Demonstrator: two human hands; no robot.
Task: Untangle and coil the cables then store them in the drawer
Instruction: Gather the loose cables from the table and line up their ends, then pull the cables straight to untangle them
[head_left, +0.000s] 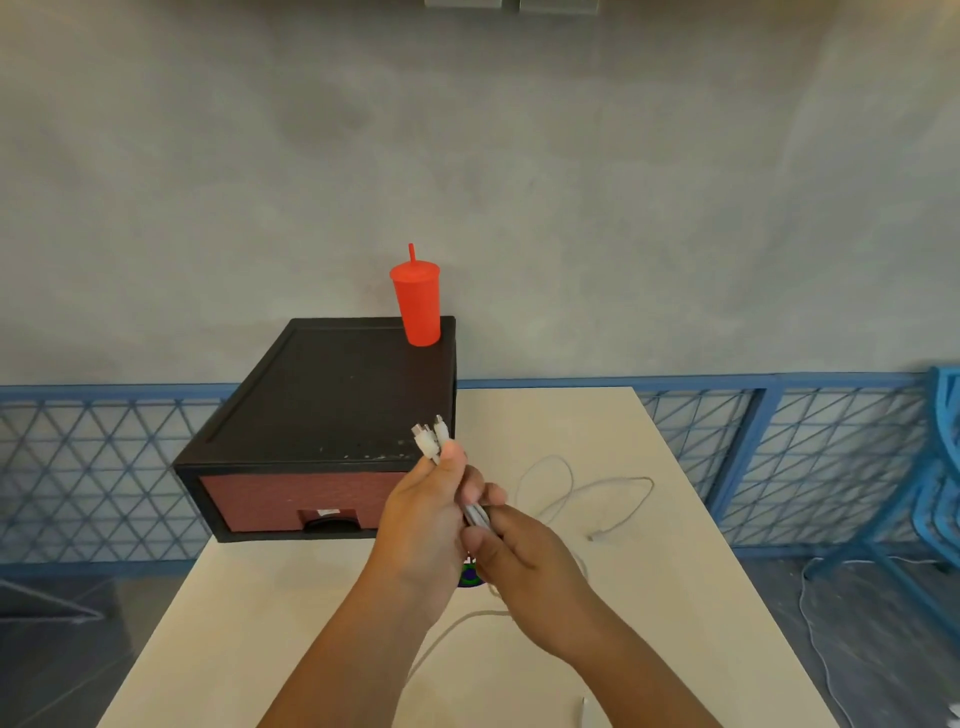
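My left hand (426, 514) grips a bundle of white cables (430, 439) above the table, and their plug ends stick up past my thumb. My right hand (519, 556) pinches the same bundle just below and to the right. More white cable (613, 491) trails in loose loops over the table to the right, ending in a small plug. Another stretch of white cable runs under my forearms. The black drawer unit (332, 400) with a red front stands at the table's far left; its drawer (296, 499) is shut.
A red lidded cup with a straw (417, 304) stands on the drawer unit's back right corner. The beige table (675, 597) ends near a blue lattice railing (779, 441). A blue chair (935, 493) stands at the right. Another cable lies on the floor there.
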